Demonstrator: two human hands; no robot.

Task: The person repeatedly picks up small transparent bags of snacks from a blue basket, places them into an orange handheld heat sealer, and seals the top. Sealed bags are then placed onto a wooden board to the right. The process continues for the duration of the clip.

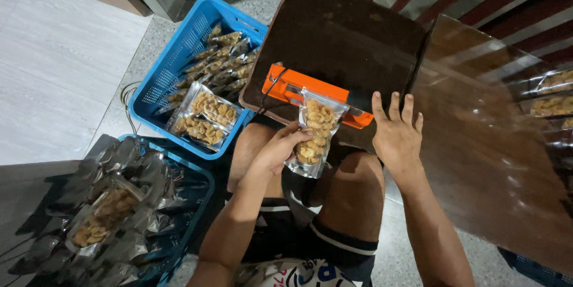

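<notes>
Left hand (279, 148) clamped on snack pouch (315, 132), long axis upright, its top edge at the orange sealer (304, 91); right hand (397, 133) spread flat, empty, just beside on worktop (334, 30).

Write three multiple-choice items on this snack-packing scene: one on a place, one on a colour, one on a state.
1. Where does the top of the clear plastic pouch of yellow snacks sit?
A. In the orange heat sealer
B. In a crate
C. On the floor

2. What colour is the plastic crate of filled pouches?
A. Red
B. Blue
C. Green

3. How is the right hand?
A. Gripping a pouch
B. Lying flat with spread fingers
C. Out of view

Answers: 1 A, the pouch's top edge lies across the sealer; 2 B, its lattice walls are blue; 3 B, it lies open beside the sealer while the left hand holds the pouch.
</notes>
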